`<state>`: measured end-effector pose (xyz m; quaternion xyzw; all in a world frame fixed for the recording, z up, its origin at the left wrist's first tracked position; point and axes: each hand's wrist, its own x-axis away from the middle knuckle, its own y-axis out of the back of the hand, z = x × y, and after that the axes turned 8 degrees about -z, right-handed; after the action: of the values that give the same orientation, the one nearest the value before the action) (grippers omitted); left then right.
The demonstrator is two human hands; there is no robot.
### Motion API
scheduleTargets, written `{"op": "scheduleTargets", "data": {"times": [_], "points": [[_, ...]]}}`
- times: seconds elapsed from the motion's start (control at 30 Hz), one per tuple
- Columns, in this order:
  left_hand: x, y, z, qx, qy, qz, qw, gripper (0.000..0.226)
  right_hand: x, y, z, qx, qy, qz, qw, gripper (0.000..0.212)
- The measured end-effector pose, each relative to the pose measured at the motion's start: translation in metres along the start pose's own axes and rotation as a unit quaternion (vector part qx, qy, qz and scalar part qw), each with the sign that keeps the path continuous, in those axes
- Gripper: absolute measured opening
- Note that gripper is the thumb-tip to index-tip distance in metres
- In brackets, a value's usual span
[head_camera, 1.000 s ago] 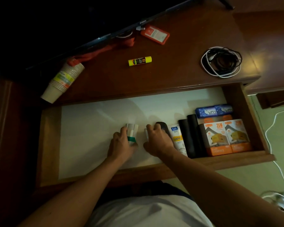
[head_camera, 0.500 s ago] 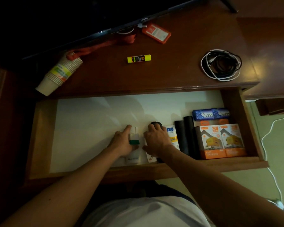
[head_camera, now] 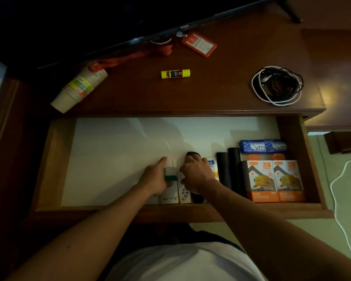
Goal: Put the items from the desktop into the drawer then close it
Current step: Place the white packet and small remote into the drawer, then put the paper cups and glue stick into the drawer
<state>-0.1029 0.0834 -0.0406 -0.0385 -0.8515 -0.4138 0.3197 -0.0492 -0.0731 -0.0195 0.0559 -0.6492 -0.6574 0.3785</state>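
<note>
The wooden drawer point(head_camera: 292, 209) stands pulled out, lined in white. My left hand point(head_camera: 154, 179) lies along a white box with a green band point(head_camera: 170, 177), which lies flat near the drawer's front. My right hand point(head_camera: 198, 175) curls over a white remote with buttons point(head_camera: 184, 194) and hides the middle of a long black item point(head_camera: 193, 154) beside it. On the desktop point(head_camera: 221, 98) lie a yellow glue stick point(head_camera: 175, 74), a tipped stack of paper cups point(head_camera: 79, 88), an orange card holder point(head_camera: 199, 44) with its lanyard, and coiled cables point(head_camera: 278, 86).
In the drawer's right part sit a white tube point(head_camera: 213, 165), black rolls point(head_camera: 229, 169), two orange charger boxes point(head_camera: 276, 180) and a blue packet point(head_camera: 262, 146). A screen point(head_camera: 130, 21) stands at the desk's back. A white cable point(head_camera: 336, 191) trails on the floor at the right.
The green-banded box went from held up to lying flat near the drawer's front. Both hands slid with it toward the front edge and stay on the items.
</note>
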Motion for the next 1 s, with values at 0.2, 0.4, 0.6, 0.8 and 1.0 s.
{"op": "scheduleTargets", "data": {"times": [0.2, 0.4, 0.6, 0.8, 1.0], "points": [[0.002, 0.005, -0.004, -0.033, 0.002, 0.009, 0.999, 0.104, -0.004, 0.006, 0.0, 0.002, 0.008, -0.006, 1.0, 0.045], [0.001, 0.058, -0.019, -0.022, -0.028, -0.093, 0.995, 0.077, -0.025, 0.038, 0.015, -0.116, -0.013, -0.175, 0.978, 0.037], [-0.008, 0.155, -0.028, 0.011, -0.093, -0.289, 0.953, 0.048, -0.078, 0.098, 0.04, -0.18, -0.006, -0.339, 0.923, 0.022], [-0.035, 0.233, 0.004, -0.115, -0.036, -0.434, 0.893, 0.059, -0.135, 0.158, 0.039, -0.074, -0.115, -0.288, 0.948, 0.064], [-0.055, 0.257, 0.033, -0.169, 0.037, -0.361, 0.916, 0.071, -0.158, 0.164, 0.031, -0.024, -0.167, -0.244, 0.955, 0.05]]}}
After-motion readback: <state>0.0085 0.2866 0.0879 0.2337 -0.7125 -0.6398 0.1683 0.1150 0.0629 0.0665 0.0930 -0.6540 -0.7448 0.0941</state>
